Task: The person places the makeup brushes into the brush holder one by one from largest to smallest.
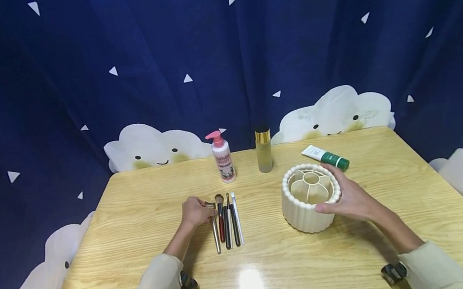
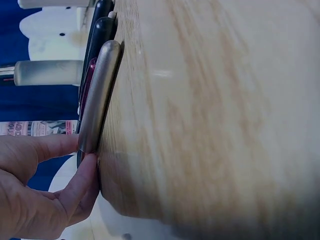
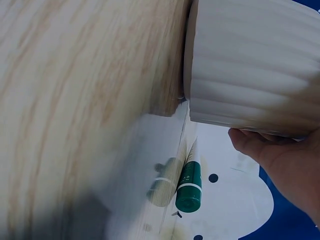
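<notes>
A row of makeup brushes (image 1: 227,229) lies side by side on the wooden table. At the row's left end, my left hand (image 1: 195,212) pinches a brush with a silver handle (image 2: 100,95) between thumb and fingers; in the left wrist view its handle lies along the tabletop. Farther right stands a cream, ribbed round organizer (image 1: 298,216) with a beaded rim and divided compartments inside. My right hand (image 1: 350,199) grips its right side, thumb at the front and fingers behind. The compartments hold nothing that I can see.
Toward the back stand a pink pump bottle (image 1: 223,163) and a gold-capped clear bottle (image 1: 264,154). A green and white tube (image 1: 326,156) lies behind the organizer. A dark blue curtain (image 1: 217,43) with cloud shapes hangs beyond the table (image 1: 276,276).
</notes>
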Available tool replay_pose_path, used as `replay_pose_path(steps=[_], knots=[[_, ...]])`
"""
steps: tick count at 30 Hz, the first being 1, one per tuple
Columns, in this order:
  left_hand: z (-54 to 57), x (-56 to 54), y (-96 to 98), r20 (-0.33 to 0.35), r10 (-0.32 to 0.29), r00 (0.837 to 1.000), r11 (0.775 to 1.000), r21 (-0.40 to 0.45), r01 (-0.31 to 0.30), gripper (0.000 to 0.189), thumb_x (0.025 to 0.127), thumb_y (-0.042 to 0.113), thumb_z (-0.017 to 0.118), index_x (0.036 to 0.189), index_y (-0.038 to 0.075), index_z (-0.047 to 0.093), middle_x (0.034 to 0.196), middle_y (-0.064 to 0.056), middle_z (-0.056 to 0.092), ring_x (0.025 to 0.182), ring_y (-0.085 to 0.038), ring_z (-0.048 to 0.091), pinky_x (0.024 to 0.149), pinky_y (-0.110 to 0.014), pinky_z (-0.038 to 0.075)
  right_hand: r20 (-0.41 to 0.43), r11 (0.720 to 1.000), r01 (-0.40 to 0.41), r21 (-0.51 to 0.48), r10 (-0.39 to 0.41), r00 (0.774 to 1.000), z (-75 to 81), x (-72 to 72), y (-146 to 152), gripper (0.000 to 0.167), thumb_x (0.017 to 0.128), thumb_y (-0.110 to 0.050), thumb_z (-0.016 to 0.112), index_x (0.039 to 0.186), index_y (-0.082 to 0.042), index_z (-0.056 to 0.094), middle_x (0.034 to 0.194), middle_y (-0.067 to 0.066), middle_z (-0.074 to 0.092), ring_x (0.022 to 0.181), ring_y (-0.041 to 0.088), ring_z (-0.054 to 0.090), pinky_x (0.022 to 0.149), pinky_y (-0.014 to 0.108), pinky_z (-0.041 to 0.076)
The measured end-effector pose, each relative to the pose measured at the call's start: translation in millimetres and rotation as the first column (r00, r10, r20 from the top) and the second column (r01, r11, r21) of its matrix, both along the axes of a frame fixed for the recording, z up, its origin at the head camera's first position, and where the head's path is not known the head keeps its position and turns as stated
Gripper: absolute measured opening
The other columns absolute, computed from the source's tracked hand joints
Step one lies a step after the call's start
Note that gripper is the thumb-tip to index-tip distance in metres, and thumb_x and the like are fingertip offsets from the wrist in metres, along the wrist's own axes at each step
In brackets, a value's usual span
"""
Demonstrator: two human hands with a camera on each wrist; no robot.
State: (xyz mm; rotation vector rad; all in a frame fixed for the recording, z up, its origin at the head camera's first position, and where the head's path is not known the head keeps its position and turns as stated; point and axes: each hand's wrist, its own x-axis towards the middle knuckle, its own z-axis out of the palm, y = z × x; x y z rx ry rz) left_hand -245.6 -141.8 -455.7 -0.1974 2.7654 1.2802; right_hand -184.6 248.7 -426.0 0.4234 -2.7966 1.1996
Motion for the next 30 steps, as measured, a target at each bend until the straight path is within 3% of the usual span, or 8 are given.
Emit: replay_pose_path(steps=[7, 12, 16, 21, 25, 30], knots=[[2.3, 1.7, -2.1, 0.002, 0.0, 1.0, 1.0, 0.015, 0.0, 0.038, 0.064, -0.002, 0.079, 0.052, 0.012, 0.045, 0.067, -0.014, 0.07, 0.051, -0.017, 0.065, 0.047, -0.023, 0.051, 0.002, 1.0, 0.008, 0.0, -0.008, 1.0, -3.3, -0.3, -0.5, 0.11, 0.068, -0.036, 0.082, 0.151, -0.015, 0.014, 0.138, 0.025, 0.045, 0.12, 0.045, 0.049, 0.093, 0.065, 0.041], [6.7, 3.6, -4.3, -0.001, -0.007, 1.0, 0.998, 0.064, 0.007, 0.018, 0.065, -0.006, 0.077, 0.069, 0.0, 0.061, 0.073, -0.016, 0.07, 0.052, -0.017, 0.064, 0.053, -0.027, 0.056, -0.002, 1.0, 0.011, -0.003, -0.011, 1.0, -3.8, 0.3, -0.5, 0.109, 0.068, -0.037, 0.083, 0.15, -0.015, 0.014, 0.138, 0.024, 0.045, 0.12, 0.044, 0.049, 0.093, 0.064, 0.041], [12.2, 2.9, -6.4, -0.015, -0.027, 1.0, 0.997, 0.066, 0.028, 0.014, 0.067, -0.005, 0.076, 0.074, -0.003, 0.064, 0.067, -0.014, 0.068, 0.049, -0.016, 0.062, 0.053, -0.029, 0.056, -0.005, 1.0, 0.014, 0.004, -0.014, 1.0, -3.3, 0.8, 0.1, 0.109, 0.068, -0.037, 0.083, 0.15, -0.015, 0.014, 0.139, 0.024, 0.045, 0.121, 0.045, 0.049, 0.093, 0.065, 0.041], [24.2, 0.8, -10.4, -0.026, -0.021, 0.999, 0.998, 0.052, 0.023, 0.01, 0.068, 0.001, 0.076, 0.071, 0.0, 0.066, 0.06, -0.008, 0.067, 0.05, -0.015, 0.062, 0.051, -0.026, 0.054, 0.0, 1.0, 0.016, 0.0, -0.016, 1.0, -3.7, 0.7, 0.4, 0.109, 0.068, -0.037, 0.083, 0.151, -0.016, 0.014, 0.14, 0.024, 0.044, 0.122, 0.044, 0.048, 0.094, 0.065, 0.04], [34.7, -0.3, -12.1, -0.031, -0.028, 0.999, 0.999, 0.039, 0.029, 0.013, 0.07, 0.008, 0.078, 0.073, 0.0, 0.069, 0.065, -0.009, 0.069, 0.054, -0.015, 0.065, 0.05, -0.018, 0.046, 0.005, 1.0, 0.021, -0.003, -0.021, 1.0, -5.2, 0.2, 0.2, 0.109, 0.068, -0.038, 0.082, 0.151, -0.016, 0.014, 0.141, 0.023, 0.042, 0.123, 0.044, 0.047, 0.094, 0.066, 0.04], [45.6, -0.5, -7.4, -0.024, -0.056, 0.998, 0.995, 0.084, 0.058, 0.014, 0.072, 0.01, 0.079, 0.076, -0.001, 0.071, 0.072, -0.011, 0.072, 0.064, -0.023, 0.07, 0.056, -0.024, 0.053, 0.007, 1.0, 0.024, -0.003, -0.024, 1.0, -5.4, 0.5, -0.6, 0.109, 0.069, -0.038, 0.082, 0.151, -0.016, 0.013, 0.142, 0.023, 0.041, 0.124, 0.044, 0.047, 0.094, 0.066, 0.039]])
